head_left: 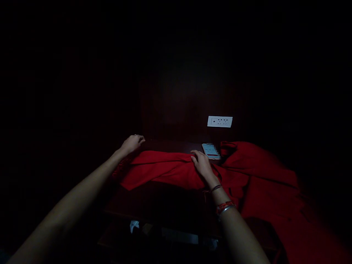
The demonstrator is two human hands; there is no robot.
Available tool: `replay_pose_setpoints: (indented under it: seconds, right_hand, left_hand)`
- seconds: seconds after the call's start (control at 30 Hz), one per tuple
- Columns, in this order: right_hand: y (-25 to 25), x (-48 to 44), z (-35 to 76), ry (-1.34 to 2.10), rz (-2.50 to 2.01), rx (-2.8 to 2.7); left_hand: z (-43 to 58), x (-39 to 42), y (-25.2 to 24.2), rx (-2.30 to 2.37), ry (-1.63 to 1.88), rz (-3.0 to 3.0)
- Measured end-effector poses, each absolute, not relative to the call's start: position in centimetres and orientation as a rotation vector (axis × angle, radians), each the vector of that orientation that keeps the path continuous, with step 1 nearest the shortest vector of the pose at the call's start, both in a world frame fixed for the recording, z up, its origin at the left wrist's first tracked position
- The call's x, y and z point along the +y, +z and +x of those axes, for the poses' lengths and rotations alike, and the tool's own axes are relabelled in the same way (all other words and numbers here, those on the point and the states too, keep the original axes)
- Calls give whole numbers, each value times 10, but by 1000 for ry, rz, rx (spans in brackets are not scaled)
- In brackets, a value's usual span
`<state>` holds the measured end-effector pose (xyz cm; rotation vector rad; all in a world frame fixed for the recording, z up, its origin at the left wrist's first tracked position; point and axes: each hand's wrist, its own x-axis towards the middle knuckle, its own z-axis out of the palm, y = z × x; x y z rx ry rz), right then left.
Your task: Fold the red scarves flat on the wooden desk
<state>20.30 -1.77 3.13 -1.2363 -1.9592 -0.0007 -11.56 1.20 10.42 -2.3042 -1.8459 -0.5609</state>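
Observation:
A red cloth garment (162, 167) lies spread across the dark tabletop in front of me, with folds running along it and gathered fabric at its left end. My right hand (202, 165) rests on its upper edge, thumb and fingers apart, with nothing gripped in them. At the far left corner of the cloth is my left hand (132, 143), its fingers loosely bent and pointing right, no object visible in them. Whether the left fingers touch the cloth is too dark to tell. Just beyond my right hand sits a phone (211, 151) with a lit screen.
More red fabric (264, 176) spreads over the right side and hangs down toward the lower right. A white socket panel (220, 121) is on the dark wall behind. Below the table edge, a crumpled white item (134, 226) shows in the shadow. Most surroundings are black.

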Motion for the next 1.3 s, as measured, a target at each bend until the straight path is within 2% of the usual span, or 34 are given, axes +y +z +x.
replay_pose_setpoints:
  seconds: [0.1,0.23,0.37,0.57,0.73,0.9,1.1,1.2,1.3]
  right_hand:
    - [29,-20,203,11,-1296,-2077]
    - [29,-28,198,0,-1341,-2246]
    - [31,-34,195,-106,-1351,-2310]
    - [32,-40,182,-225,-1267,-2288]
    - [38,-44,173,-258,-1208,-2231]
    - [47,-42,188,-265,-1444,-2043]
    - [56,-42,205,-274,-1799,-1929]
    - [56,-41,204,-204,-1797,-1990]
    - [56,-38,201,-102,-1645,-2106]
  left_hand:
    - [-110,3,102,-1813,-529,-2373]
    - [-78,-14,59,-1461,-154,-2837]
    - [-58,-20,40,-1385,-174,-2802]
    - [-54,-27,87,-1333,-538,-2805]
    - [-47,-45,115,-1124,-620,-2782]
    - [-90,-25,136,-1462,-675,-2342]
    - [-151,3,139,-1954,-328,-1725]
    - [-125,0,115,-1929,-199,-1791]
    - [-69,-8,86,-1722,-261,-2295]
